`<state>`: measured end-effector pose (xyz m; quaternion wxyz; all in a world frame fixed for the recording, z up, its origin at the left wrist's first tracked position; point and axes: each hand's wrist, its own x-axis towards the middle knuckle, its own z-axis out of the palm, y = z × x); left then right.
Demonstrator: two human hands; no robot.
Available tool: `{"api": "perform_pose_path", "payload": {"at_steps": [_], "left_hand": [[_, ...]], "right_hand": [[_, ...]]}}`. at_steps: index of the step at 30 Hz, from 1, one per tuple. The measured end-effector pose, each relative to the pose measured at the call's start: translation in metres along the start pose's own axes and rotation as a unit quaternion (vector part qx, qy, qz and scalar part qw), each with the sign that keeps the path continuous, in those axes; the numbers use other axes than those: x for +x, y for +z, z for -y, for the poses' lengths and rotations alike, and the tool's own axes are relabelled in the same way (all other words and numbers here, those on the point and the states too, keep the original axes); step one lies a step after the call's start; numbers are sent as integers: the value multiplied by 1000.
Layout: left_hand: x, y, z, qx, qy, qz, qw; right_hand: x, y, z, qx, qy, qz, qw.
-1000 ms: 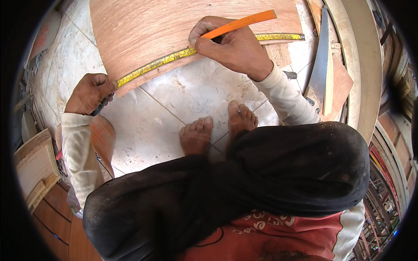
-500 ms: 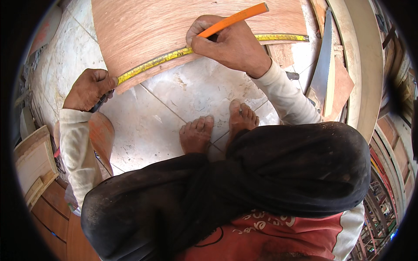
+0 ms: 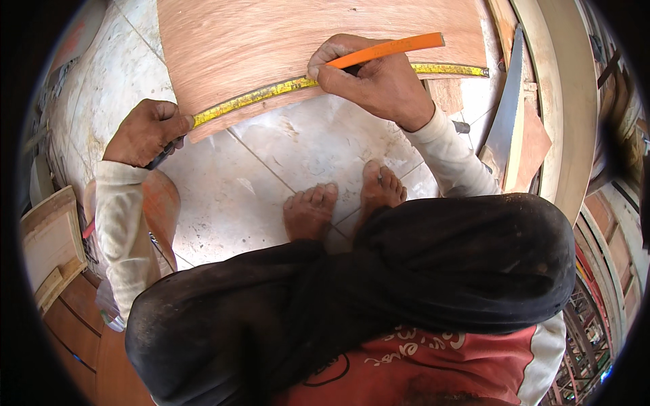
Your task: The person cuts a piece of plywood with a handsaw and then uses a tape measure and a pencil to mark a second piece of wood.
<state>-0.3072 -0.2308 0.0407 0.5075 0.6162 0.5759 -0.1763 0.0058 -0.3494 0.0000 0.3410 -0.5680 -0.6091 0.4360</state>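
Note:
A yellow tape measure (image 3: 261, 93) is drawn out across a reddish plywood sheet (image 3: 250, 40), close to its near edge. My left hand (image 3: 145, 133) is closed on the tape at the sheet's left corner; part of a dark case shows under the fingers. The tape's far end lies past the sheet's right edge. In my right hand (image 3: 382, 88) is a flat orange carpenter's pencil (image 3: 406, 45), its back end pointing up and right. That hand rests on the tape near the middle of the sheet, and the pencil's tip is hidden behind the fingers.
A handsaw (image 3: 504, 101) lies at the right beside a wood offcut (image 3: 535, 145) and a long curved board (image 3: 575, 88). Pale floor tiles (image 3: 217, 196) show between the sheet and my bare feet (image 3: 311, 210). At the left stands a wooden frame (image 3: 57, 230).
The sheet, the tape and both hands appear slightly further right in the view. My right hand sits a little lower with the pencil. Both grips stay the same.

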Motion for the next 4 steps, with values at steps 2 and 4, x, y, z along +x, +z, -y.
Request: {"api": "perform_pose_path", "payload": {"at_steps": [2, 4], "left_hand": [[-1, 0, -2, -2, -3, 0, 1000], [0, -2, -4, 22, -19, -1, 1000]], "right_hand": [[1, 0, 0, -6, -10, 1, 1000], [1, 1, -3, 16, -8, 13, 1000]]}}
